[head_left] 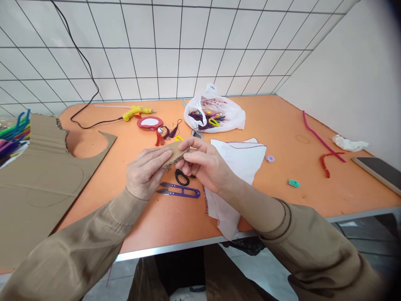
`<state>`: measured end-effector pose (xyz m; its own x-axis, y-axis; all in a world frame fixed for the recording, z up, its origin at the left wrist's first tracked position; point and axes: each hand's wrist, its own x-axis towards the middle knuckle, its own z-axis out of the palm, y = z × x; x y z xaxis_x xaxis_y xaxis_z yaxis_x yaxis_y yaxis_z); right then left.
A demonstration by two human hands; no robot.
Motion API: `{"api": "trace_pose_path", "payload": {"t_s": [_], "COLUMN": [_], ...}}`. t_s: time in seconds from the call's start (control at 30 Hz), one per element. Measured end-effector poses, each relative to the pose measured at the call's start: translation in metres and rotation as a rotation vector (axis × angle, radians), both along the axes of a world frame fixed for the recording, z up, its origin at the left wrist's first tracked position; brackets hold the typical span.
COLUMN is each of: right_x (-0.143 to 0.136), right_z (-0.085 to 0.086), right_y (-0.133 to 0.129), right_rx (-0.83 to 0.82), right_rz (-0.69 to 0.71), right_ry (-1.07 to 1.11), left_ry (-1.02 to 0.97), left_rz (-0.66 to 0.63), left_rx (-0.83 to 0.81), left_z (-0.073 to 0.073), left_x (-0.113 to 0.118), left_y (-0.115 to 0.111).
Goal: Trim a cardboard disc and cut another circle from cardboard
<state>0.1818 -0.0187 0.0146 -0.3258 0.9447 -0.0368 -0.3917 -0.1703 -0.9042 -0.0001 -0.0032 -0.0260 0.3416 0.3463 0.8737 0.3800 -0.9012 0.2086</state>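
Observation:
Above the middle of the orange table, my left hand [144, 172] grips a small cardboard piece [175, 154] with a ragged lower edge. The thumb and fingers of my right hand [208, 164] pinch the right end of the same piece. Under my hands lie purple thread snips [184, 191] and black-handled scissors [182, 177], partly hidden. A white cloth [242, 161] with dark red stitched edging is spread beneath my right forearm. Behind my hands are a red and white oval piece [150, 122], a red tassel [159, 139] and purple tassels [172, 131].
A yellow glue gun [136, 112] with a black cord lies at the back. A white plastic bag [230, 115] holds tassels. Cut cardboard [37, 179] covers the left side. Pipe cleaners [319, 133], a crumpled tissue [349, 143] and a phone [380, 171] lie right.

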Motion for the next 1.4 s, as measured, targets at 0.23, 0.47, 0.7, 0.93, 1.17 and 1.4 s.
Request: {"api": "trace_pose_path", "payload": {"t_s": [0.23, 0.47, 0.7, 0.93, 1.17, 1.4], "right_x": [0.002, 0.000, 0.010, 0.018, 0.016, 0.012], "right_z": [-0.001, 0.000, -0.002, 0.001, 0.001, -0.009], "right_y": [0.001, -0.001, 0.008, 0.010, 0.002, 0.001], "right_rx": [-0.022, 0.024, 0.319, 0.573, 0.592, 0.689], "right_rz": [0.014, 0.003, -0.287, 0.075, 0.209, 0.168], "right_ry": [-0.012, -0.040, -0.496, -1.549, -1.663, -1.725], "left_ry": [0.060, -0.020, -0.440, -0.752, -0.901, -0.823], "left_rz": [0.049, -0.012, 0.122, 0.044, -0.150, -0.260], "left_rx": [0.059, -0.097, -0.735, -1.145, -1.404, -1.471], "left_z": [0.004, 0.003, 0.009, 0.019, 0.018, 0.018], "left_x": [-0.002, 0.001, 0.005, 0.000, -0.001, 0.000], "left_y": [-0.001, -0.004, -0.009, 0.001, 0.002, -0.001]}}
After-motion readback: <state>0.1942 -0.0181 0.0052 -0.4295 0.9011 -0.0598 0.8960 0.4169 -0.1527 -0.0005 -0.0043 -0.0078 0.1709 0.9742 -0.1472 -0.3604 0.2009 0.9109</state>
